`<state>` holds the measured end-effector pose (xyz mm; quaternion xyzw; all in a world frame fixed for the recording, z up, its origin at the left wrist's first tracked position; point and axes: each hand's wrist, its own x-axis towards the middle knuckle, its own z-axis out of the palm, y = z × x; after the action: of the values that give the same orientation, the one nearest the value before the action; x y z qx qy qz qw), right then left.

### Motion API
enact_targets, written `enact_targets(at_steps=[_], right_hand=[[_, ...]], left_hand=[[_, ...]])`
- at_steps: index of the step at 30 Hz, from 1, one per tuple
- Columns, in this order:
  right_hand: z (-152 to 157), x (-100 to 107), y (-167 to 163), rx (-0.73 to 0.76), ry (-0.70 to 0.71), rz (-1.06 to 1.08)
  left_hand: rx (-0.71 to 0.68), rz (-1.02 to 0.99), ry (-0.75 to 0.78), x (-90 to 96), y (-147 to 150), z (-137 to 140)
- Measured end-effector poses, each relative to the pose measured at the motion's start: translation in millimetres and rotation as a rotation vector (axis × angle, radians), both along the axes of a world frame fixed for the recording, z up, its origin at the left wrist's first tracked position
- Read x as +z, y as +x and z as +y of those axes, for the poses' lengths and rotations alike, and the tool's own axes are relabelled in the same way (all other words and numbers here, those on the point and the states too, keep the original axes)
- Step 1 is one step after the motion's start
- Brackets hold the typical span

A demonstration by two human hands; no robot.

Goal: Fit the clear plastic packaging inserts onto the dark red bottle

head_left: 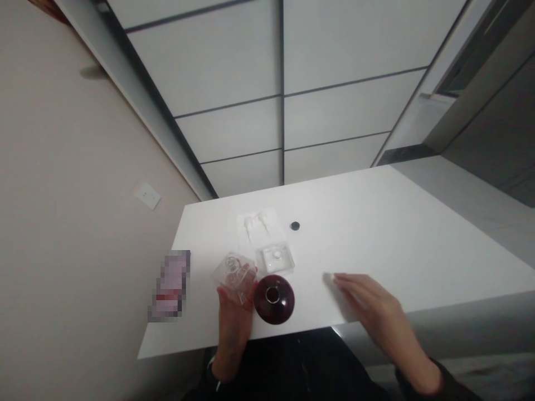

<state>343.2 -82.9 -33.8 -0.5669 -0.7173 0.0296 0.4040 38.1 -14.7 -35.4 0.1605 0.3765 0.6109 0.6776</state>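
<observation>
My left hand (pixel 234 312) is wrapped round a clear, angular plastic container (pixel 234 273) with a round opening, tilted just above the table's left part. Right beside it stands a dark red, glossy round vessel (pixel 282 309) with a small ringed hole on top. My right hand (pixel 371 303) is over the table to the right, its fingers pressed together. A small pale spot shows at the fingertips, too small to name. Behind the red vessel lies a clear square box (pixel 288 265) with a round white piece in its middle.
Two white pieces with thin stems (pixel 262 218) lie on a pale sheet (pixel 273 231) towards the back of the white table (pixel 355 223). A small black disc (pixel 295 226) is to their right. A blurred-out purplish object (pixel 171 284) rests at the left edge, near the wall (pixel 83 223).
</observation>
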Motion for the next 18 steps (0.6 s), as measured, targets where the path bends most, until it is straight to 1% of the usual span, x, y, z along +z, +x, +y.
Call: enact_targets(at_steps=[2, 3, 4, 5, 8, 9, 10, 11, 13, 15, 16, 17, 18], right_hand=[[-12.0, 1.8, -34.5, 0.152, -0.063, 0.023], [-14.4, 1.1, -43.1, 0.201, -0.074, 0.018], [-14.1, -0.5, -44.9, 0.218, -0.07, 0.011], [-11.4, -2.6, -40.7, 0.196, -0.064, 0.008], [3.9, -8.1, -12.9, -0.026, 0.02, 0.002], [8.8, -8.7, -7.1, -0.045, 0.026, -0.001], [12.8, -8.6, -6.4, -0.015, 0.012, 0.004], [15.7, -8.1, -11.2, 0.047, -0.013, 0.015], [19.1, -7.0, -33.4, 0.168, -0.068, 0.037], [21.4, -7.6, -58.4, 0.207, -0.098, 0.039], [22.8, -8.9, -65.4, 0.213, -0.108, 0.034], [24.7, -10.8, -65.8, 0.211, -0.112, 0.028], [27.2, -13.3, -58.4, 0.196, -0.109, 0.018]], left_hand=[[-0.007, 0.003, 0.006, 1.1, 0.0, -0.5], [-0.012, 0.004, 0.009, 1.4, -0.1, -0.7], [-0.014, 0.005, 0.012, 1.6, -0.2, -0.9], [-0.016, 0.006, 0.014, 1.5, -0.2, -1.0], [-0.02, 0.011, 0.007, 1.1, -0.1, -0.7], [-0.02, 0.012, -0.001, 1.1, 0.2, -0.5], [-0.018, 0.015, -0.01, 1.1, 0.5, -0.3], [-0.013, 0.017, -0.017, 1.3, 0.8, -0.2], [0.001, 0.019, -0.019, 1.7, 1.1, -0.3], [0.006, 0.014, -0.017, 1.7, 0.9, -0.8], [0.005, 0.009, -0.018, 1.4, 0.5, -1.0], [0.003, 0.003, -0.022, 0.9, 0.0, -1.3], [0.001, -0.003, -0.028, 0.3, -0.5, -1.5]])
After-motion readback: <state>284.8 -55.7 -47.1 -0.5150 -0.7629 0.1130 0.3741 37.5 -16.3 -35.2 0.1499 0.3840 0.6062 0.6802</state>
